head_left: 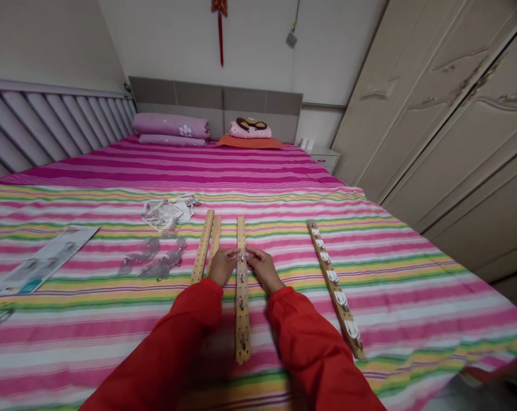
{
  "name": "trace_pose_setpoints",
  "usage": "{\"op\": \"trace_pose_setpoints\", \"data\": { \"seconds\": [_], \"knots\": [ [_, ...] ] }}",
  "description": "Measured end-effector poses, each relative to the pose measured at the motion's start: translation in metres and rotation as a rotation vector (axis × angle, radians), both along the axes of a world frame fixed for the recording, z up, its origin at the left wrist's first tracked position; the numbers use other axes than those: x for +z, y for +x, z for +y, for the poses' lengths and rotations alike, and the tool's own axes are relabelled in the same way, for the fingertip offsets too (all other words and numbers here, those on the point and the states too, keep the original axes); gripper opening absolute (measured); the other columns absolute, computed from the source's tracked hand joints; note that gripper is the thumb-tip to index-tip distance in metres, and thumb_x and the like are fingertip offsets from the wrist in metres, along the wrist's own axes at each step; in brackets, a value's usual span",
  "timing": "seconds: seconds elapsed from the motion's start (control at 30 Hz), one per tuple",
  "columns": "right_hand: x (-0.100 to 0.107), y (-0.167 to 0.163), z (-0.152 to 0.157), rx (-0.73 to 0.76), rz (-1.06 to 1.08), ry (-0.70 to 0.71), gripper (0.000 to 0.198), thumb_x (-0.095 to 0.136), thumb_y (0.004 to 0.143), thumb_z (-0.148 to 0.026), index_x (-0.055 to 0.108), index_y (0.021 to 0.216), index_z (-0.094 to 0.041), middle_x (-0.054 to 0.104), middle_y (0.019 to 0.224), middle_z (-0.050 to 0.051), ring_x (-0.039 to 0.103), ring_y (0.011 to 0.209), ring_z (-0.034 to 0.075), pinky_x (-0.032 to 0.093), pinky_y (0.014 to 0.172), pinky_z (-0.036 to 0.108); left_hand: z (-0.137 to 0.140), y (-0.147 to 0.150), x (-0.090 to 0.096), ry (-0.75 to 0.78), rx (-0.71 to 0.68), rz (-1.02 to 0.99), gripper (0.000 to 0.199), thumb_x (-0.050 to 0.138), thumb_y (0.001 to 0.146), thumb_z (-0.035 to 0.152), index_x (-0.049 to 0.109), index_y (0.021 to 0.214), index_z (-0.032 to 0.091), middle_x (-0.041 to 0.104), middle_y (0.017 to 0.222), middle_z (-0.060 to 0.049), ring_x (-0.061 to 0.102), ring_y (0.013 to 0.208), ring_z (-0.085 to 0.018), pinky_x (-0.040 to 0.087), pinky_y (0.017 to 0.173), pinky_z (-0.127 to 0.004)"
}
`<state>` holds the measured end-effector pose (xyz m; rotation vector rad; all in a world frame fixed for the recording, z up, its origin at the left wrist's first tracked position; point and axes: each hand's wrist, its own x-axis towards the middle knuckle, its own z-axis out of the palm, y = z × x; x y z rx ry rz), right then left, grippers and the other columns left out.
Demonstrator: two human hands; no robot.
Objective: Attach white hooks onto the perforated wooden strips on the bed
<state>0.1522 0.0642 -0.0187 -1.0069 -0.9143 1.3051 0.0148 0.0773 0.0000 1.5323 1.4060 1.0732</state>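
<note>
A narrow wooden strip with holes (241, 231) lies lengthwise in front of me on the striped cloth. Several small metal hooks (242, 303) sit along its nearer part. My left hand (223, 266) reaches the strip from the left and my right hand (262, 269) from the right. Both hands are closed, fingertips meeting at a small shiny metal hook (242, 257) on the strip; its exact seating is too small to tell. Two more wooden strips (202, 246) lie beside my left hand, partly covered by it.
To the right lies another wooden strip (339, 297) bearing several white and metal pieces. Left are crumpled clear plastic bags (164, 260), opened packaging (168, 211) and a flat white card (48, 260). Folded bedding (173, 125) rests by the headboard (198, 100); a wardrobe (433, 114) stands right.
</note>
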Motion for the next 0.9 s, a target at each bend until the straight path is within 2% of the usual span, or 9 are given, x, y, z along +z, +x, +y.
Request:
{"op": "trace_pose_setpoints", "data": {
  "seconds": [0.13,0.23,0.33,0.4,0.5,0.6,0.7,0.9],
  "knots": [
    [-0.006,0.004,0.003,0.063,-0.163,0.028,0.040,0.064,0.065,-0.028,0.071,0.102,-0.016,0.061,0.062,-0.001,0.050,0.056,0.013,0.042,0.055,0.027,0.003,-0.004,-0.002,0.011,-0.051,0.069,0.030,0.060,0.067,0.018,0.073,0.093,0.013,0.068,0.077,-0.004,0.060,0.071,-0.016,0.048,0.069,-0.028],
    [-0.008,0.006,0.008,0.075,-0.341,0.107,0.033,0.061,0.070,-0.030,0.073,0.100,-0.020,0.068,0.077,0.002,0.058,0.073,0.017,0.047,0.070,0.031,0.005,-0.005,-0.001,0.059,-0.127,0.137,0.029,0.060,0.068,0.018,0.074,0.092,0.015,0.068,0.070,-0.001,0.059,0.071,-0.016,0.047,0.072,-0.029],
    [-0.005,0.007,0.012,0.080,-0.447,0.155,0.029,0.060,0.072,-0.027,0.074,0.096,-0.023,0.070,0.084,0.002,0.059,0.079,0.019,0.046,0.079,0.034,0.007,-0.004,0.001,0.070,-0.142,0.160,0.031,0.061,0.067,0.019,0.074,0.094,0.015,0.066,0.066,0.000,0.057,0.069,-0.014,0.047,0.073,-0.027],
    [-0.003,0.008,0.013,0.114,-0.416,0.161,0.028,0.061,0.071,-0.025,0.075,0.095,-0.025,0.071,0.081,0.000,0.059,0.077,0.018,0.046,0.078,0.034,0.007,-0.002,0.003,0.041,-0.169,0.119,0.033,0.063,0.065,0.022,0.073,0.095,0.014,0.066,0.066,0.000,0.057,0.068,-0.015,0.047,0.073,-0.028],
    [-0.002,0.007,0.010,0.162,-0.253,0.102,0.032,0.065,0.066,-0.025,0.074,0.097,-0.024,0.067,0.070,-0.002,0.056,0.067,0.016,0.046,0.068,0.029,0.006,0.000,0.006,-0.016,-0.224,0.008,0.036,0.067,0.062,0.026,0.073,0.095,0.013,0.068,0.070,-0.001,0.059,0.071,-0.016,0.048,0.075,-0.029],
    [-0.003,0.005,0.007,0.128,-0.097,0.000,0.042,0.069,0.060,-0.025,0.072,0.101,-0.020,0.058,0.055,-0.006,0.046,0.051,0.011,0.039,0.054,0.024,0.004,0.001,0.007,-0.099,-0.176,-0.069,0.042,0.072,0.056,0.025,0.072,0.097,0.013,0.069,0.072,-0.002,0.061,0.075,-0.018,0.048,0.074,-0.028],
    [-0.002,0.003,0.004,0.096,-0.050,-0.029,0.043,0.070,0.056,-0.025,0.073,0.099,-0.017,0.055,0.052,-0.007,0.043,0.050,0.009,0.035,0.052,0.023,0.003,0.001,0.006,-0.144,-0.103,-0.053,0.045,0.072,0.055,0.024,0.071,0.099,0.014,0.067,0.068,0.000,0.060,0.070,-0.016,0.048,0.068,-0.026],
    [0.007,0.001,0.000,0.122,-0.034,-0.055,0.037,0.071,0.054,-0.024,0.074,0.090,-0.017,0.057,0.053,-0.006,0.047,0.052,0.011,0.038,0.053,0.024,0.003,0.003,0.007,-0.171,-0.054,0.048,0.041,0.067,0.058,0.020,0.071,0.098,0.013,0.063,0.060,0.003,0.059,0.065,-0.015,0.046,0.065,-0.025]
  ]
}}
